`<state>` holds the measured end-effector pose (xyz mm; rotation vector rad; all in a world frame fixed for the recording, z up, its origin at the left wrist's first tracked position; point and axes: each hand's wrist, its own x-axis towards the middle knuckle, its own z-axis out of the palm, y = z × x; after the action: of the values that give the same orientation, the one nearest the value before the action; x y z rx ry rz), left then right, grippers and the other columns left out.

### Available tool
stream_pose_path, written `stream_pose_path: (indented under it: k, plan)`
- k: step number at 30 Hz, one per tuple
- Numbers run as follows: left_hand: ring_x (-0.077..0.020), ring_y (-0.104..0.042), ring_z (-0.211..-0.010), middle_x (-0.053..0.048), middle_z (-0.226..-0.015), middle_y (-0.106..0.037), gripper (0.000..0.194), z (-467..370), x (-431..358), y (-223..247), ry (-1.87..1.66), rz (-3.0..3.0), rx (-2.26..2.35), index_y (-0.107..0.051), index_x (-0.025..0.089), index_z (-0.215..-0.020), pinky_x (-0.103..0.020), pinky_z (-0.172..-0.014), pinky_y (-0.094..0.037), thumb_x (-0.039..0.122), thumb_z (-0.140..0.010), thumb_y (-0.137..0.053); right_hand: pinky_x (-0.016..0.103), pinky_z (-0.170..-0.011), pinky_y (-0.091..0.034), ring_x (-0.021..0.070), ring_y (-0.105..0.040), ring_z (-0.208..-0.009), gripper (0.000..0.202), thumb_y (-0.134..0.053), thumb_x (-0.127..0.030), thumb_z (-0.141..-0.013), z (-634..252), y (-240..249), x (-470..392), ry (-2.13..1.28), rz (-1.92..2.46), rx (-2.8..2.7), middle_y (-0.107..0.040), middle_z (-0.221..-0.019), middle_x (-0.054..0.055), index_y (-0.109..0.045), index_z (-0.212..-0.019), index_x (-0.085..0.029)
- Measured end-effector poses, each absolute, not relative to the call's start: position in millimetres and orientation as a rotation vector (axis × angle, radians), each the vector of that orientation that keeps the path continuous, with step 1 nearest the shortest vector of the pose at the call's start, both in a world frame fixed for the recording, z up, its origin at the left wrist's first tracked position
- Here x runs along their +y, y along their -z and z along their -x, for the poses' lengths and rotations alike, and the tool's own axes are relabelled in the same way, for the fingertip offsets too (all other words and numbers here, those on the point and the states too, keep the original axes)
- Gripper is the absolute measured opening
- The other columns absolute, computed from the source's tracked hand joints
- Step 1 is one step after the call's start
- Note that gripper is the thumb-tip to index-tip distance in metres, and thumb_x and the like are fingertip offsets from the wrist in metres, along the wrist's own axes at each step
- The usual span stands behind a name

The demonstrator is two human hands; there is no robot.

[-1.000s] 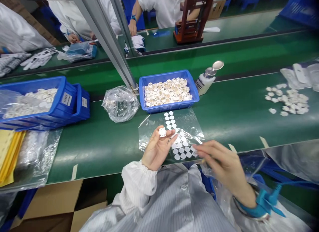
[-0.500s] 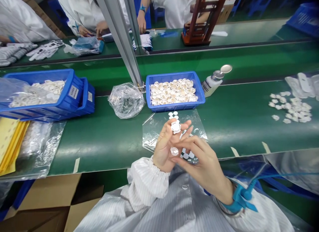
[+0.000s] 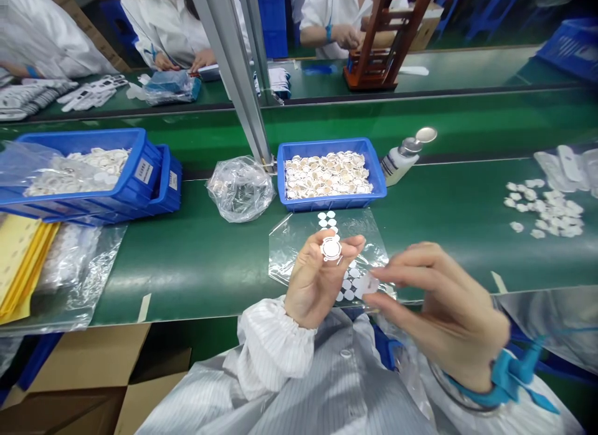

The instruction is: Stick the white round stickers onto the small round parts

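Between the thumb and fingers of my left hand (image 3: 313, 276) is a round white part (image 3: 331, 248) with a dark ring line on its face. To the right, my right hand (image 3: 443, 298) pinches a small translucent disc (image 3: 368, 284) between thumb and forefinger. Beneath both hands lies a clear plastic sheet (image 3: 284, 242) with rows of white round stickers (image 3: 349, 284), partly hidden by my left hand. Just beyond the sheet, a blue bin (image 3: 331, 204) holds a heap of similar round white parts.
A bottle (image 3: 400, 161) stands right of the bin, a crumpled clear bag (image 3: 240, 189) lies left of it. Blue bins (image 3: 93, 201) stand far left; small white pieces (image 3: 555, 214) lie at right. A metal post (image 3: 233, 73) rises behind. People work across the bench.
My right hand has moved right, away from my left palm, with the translucent disc now between its fingers. My left hand still holds the round white part.
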<state>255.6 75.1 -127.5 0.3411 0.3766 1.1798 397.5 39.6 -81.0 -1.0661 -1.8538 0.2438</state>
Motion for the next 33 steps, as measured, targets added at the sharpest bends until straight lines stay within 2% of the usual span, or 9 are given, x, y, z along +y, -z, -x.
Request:
stream_pose_path:
  k: [4,8,15,22,28,31,33]
  plan:
    - [-0.0231,-0.069,-0.104,0.004,-0.076,-0.078,0.026,-256.4,72.3,127.7,-1.179,-0.417,0.418,-0.074,0.031,-0.091,-0.046,-0.109,-0.038,0.050,-0.074,-0.076,0.036,-0.064,-0.045,0.0162,-0.060,-0.073,0.031,-0.077,-0.014,-0.078,-401.1,65.2,45.9,-0.128,1.043,-1.899,-0.064,-0.085,0.003,-0.064,-0.105,-0.023]
    - [-0.0257,-0.070,-0.097,0.001,-0.080,-0.078,0.029,-256.2,70.6,125.3,-1.141,-0.449,0.466,-0.075,0.030,-0.089,-0.046,-0.098,-0.046,0.053,-0.070,-0.078,0.036,-0.065,-0.043,0.0166,-0.060,-0.074,0.023,-0.074,-0.021,-0.083,-395.2,61.1,53.6,-0.093,1.046,-1.985,-0.064,-0.081,0.000,-0.064,-0.103,-0.026]
    - [-0.0171,-0.070,-0.069,0.004,-0.068,-0.075,0.022,-256.0,70.0,123.5,-1.165,-0.516,0.438,-0.078,0.032,-0.086,-0.038,-0.094,-0.048,0.049,-0.072,-0.078,0.034,-0.063,-0.036,0.0139,-0.053,-0.067,0.014,-0.072,-0.023,-0.085,-394.1,61.6,61.7,-0.090,1.064,-2.059,-0.059,-0.068,-0.002,-0.066,-0.098,-0.024]
    - [-0.0210,-0.071,-0.071,0.003,-0.066,-0.074,0.026,-255.1,69.3,123.9,-1.145,-0.529,0.459,-0.078,0.032,-0.086,-0.042,-0.091,-0.049,0.052,-0.070,-0.078,0.034,-0.062,-0.036,0.0135,-0.054,-0.066,0.012,-0.070,-0.025,-0.087,-396.2,60.2,62.5,-0.088,1.085,-2.087,-0.060,-0.068,-0.003,-0.066,-0.098,-0.026]
    - [-0.0190,-0.069,-0.071,0.003,-0.067,-0.072,0.025,-255.1,69.0,125.4,-1.146,-0.515,0.484,-0.078,0.032,-0.085,-0.040,-0.091,-0.048,0.051,-0.068,-0.080,0.033,-0.061,-0.035,0.0127,-0.053,-0.065,0.010,-0.069,-0.026,-0.088,-396.8,58.0,62.0,-0.087,1.086,-2.103,-0.059,-0.067,-0.003,-0.066,-0.098,-0.026]
    - [-0.0186,-0.069,-0.073,0.004,-0.070,-0.074,0.025,-255.4,69.0,125.7,-1.159,-0.489,0.489,-0.078,0.031,-0.084,-0.038,-0.089,-0.049,0.050,-0.068,-0.081,0.034,-0.061,-0.037,0.0132,-0.053,-0.064,0.017,-0.072,-0.022,-0.085,-400.2,56.1,60.6,-0.128,1.072,-2.016,-0.056,-0.067,-0.003,-0.067,-0.101,-0.027]
    - [-0.0194,-0.070,-0.078,0.004,-0.072,-0.076,0.024,-255.8,69.0,125.6,-1.176,-0.487,0.461,-0.078,0.031,-0.085,-0.039,-0.093,-0.048,0.050,-0.070,-0.079,0.034,-0.061,-0.039,0.0145,-0.053,-0.065,0.025,-0.075,-0.019,-0.082,-404.3,55.3,59.2,-0.139,1.072,-1.906,-0.056,-0.069,-0.002,-0.067,-0.104,-0.028]
